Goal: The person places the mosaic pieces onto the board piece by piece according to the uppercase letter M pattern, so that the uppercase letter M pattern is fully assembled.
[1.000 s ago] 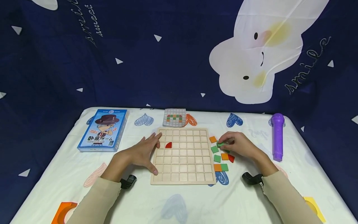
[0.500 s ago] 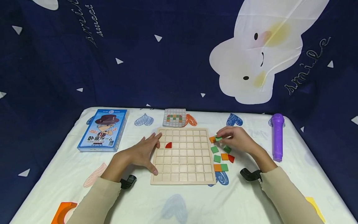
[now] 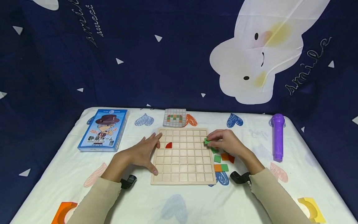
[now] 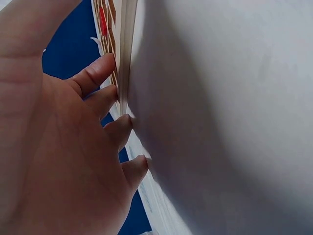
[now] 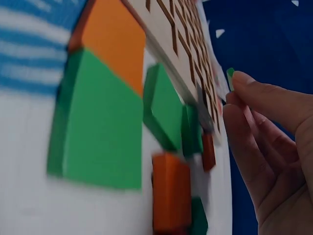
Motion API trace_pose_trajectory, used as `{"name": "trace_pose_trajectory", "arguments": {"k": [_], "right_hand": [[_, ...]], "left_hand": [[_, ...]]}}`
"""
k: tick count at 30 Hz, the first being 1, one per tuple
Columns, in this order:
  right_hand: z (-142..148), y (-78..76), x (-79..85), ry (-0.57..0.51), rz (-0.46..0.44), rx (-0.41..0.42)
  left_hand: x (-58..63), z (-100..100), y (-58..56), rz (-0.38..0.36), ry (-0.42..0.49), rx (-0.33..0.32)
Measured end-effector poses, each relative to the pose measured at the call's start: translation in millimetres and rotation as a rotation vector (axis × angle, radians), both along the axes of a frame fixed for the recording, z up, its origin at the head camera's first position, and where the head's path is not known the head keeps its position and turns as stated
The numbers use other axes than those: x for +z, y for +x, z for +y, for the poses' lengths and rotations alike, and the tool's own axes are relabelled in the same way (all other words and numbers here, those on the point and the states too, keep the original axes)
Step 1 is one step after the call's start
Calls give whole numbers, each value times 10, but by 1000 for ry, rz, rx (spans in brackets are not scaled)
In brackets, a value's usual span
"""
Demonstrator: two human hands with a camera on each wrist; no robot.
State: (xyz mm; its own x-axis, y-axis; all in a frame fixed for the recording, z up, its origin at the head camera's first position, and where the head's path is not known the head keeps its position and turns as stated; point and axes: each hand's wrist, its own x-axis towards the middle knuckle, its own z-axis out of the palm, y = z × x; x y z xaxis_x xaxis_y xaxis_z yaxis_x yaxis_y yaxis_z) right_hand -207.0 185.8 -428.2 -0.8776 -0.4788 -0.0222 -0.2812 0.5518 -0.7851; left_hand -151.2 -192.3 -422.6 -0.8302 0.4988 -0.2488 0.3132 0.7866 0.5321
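Note:
My right hand [image 3: 227, 142] pinches a green square tile [image 3: 207, 141] between thumb and fingertips, just above the right edge of the wooden grid board [image 3: 183, 181]. In the right wrist view the held green tile [image 5: 230, 74] barely shows past the thumb. My left hand [image 3: 141, 152] rests spread against the board's left edge, thumb and fingertips touching its frame. From the left wrist, the fingers [image 4: 100, 73] lie along the board's side. One red quarter-round tile [image 3: 169, 145] sits in a cell at the board's upper left.
Right of the board lie loose tiles, among them a green tile [image 3: 217, 158] and an orange tile [image 3: 217, 168]. A pattern card [image 3: 174, 118] lies behind the board. A blue game box [image 3: 103, 130] is at left, a purple microphone-shaped object [image 3: 278, 137] at right. Orange and yellow blocks sit near the front.
The right hand has lifted a green tile from the loose pile and moved it left to the board's right edge. My left hand has stayed put.

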Motion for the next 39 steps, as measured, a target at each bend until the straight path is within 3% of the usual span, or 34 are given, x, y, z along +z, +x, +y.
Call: {"name": "trace_pose_trajectory", "arguments": {"k": [13,27,39], "right_hand": [[-457,-55,-57,9,46,88],[-845,-9,11,-37,46,153],[-1092,18,-31,31,87,173]], "left_hand": [[-17,-8,-4,1,2,5],[-13,6,-16,-3,16,-2],[5,1,-10,-10,-7,-6]]}}
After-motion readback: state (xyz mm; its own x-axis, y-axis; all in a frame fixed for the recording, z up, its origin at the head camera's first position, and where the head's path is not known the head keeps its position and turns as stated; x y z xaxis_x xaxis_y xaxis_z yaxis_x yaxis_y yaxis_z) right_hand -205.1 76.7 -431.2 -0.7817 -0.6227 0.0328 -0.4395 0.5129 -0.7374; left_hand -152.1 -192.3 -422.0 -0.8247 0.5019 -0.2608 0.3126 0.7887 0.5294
